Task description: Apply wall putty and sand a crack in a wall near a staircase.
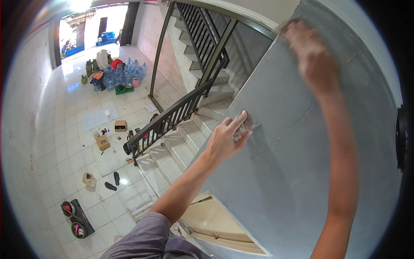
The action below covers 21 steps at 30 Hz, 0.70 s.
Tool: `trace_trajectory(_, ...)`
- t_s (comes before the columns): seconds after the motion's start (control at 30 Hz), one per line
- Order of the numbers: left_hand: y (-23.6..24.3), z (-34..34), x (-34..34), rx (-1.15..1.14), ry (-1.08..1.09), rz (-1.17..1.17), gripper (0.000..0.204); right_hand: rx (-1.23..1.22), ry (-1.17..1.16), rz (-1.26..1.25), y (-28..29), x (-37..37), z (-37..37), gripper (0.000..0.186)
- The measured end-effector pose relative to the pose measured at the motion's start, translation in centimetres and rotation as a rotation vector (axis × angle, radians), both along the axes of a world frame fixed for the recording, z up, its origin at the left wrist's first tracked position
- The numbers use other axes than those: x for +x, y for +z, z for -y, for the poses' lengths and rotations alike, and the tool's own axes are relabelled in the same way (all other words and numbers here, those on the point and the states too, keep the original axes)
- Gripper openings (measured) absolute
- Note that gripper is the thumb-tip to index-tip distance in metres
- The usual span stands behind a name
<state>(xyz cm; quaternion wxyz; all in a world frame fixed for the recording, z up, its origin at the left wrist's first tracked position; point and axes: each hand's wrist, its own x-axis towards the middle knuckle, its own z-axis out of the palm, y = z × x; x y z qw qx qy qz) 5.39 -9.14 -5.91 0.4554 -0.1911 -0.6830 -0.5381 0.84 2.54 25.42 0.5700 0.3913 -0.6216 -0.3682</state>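
Note:
A grey painted wall (pixel 276 181) fills the right side, with thin pale cracks (pixel 305 113) running slantwise across it. My left hand (pixel 224 137) is closed, at the left part of this wall, its thumb and fingers around a flat piece with lumpy grey putty (pixel 246 128); the piece's full shape is hidden. Higher up and to the right, my right hand (pixel 317 67) reaches to the wall's upper edge. Motion smears its fingers, and whitish dust shows on them. A dark brownish edge shows at its fingertips, too blurred to name.
Left of the wall, tiled stairs (pixel 185 137) with a dark metal railing (pixel 172 117) drop to a tiled floor far below. Down there are water jugs (pixel 127 75), cardboard boxes (pixel 103 142), sandals (pixel 111 186) and buckets (pixel 78 230). A framed opening (pixel 220 218) lies under my left arm.

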Motion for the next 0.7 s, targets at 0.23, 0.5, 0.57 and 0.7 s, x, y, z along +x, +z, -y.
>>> trace_trajectory(0.23, -1.6, 1.0, 0.8, -0.027, 0.015, 0.033, 0.066, 0.163, -0.158, 0.331, -14.0, 1.6, 1.4, 0.048)
trace_trajectory(0.5, -0.8, 0.5, 1.7, -0.229, 0.111, 0.240, 0.060, -0.054, 0.042, -0.054, 3.3, 1.1, -1.3, 0.043)
trace_trajectory(0.57, 0.5, 1.9, 0.9, -0.066, 0.113, 0.093, 0.061, 0.058, 0.022, 0.129, -2.6, 1.3, 0.3, 0.040)
trace_trajectory(0.7, 0.1, 2.3, 0.3, -0.025, 0.049, 0.048, 0.059, 0.230, -0.042, 0.457, -6.8, 3.5, -0.2, 0.041)
